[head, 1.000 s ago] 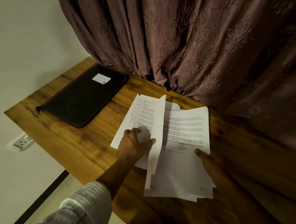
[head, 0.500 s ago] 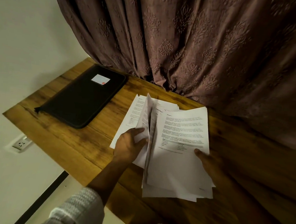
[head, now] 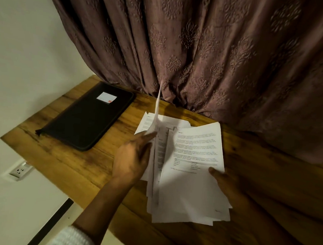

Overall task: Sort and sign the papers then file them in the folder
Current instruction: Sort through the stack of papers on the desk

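One container is in view: a black folder, rectangular with rounded corners and a zip edge running round it. It lies flat and closed on the left part of the table, so its inside is hidden. A small white label with a red mark sits near its far end.

Well apart from it to the right, a loose stack of papers lies fanned on the wood. The white printed sheets have uneven edges, and the top page shows blocks of text with a small table of lines below them. More pages lie flat beneath, toward the folder.

The left hand, fingers only lightly bent, pinches one thin sheet at its lower edge. This sheet stands nearly edge-on and curves up toward the curtain. The right hand holds the stack at its right edge with the thumb lying on the top page. Its other fingers are hidden under the paper.

The tabletop is warm brown wood with dark grain streaks. The curtain is heavy mauve fabric in deep folds with an embossed floral motif. A white wall socket sits on the pale wall below the table edge, and a knitted light sleeve covers the left forearm.
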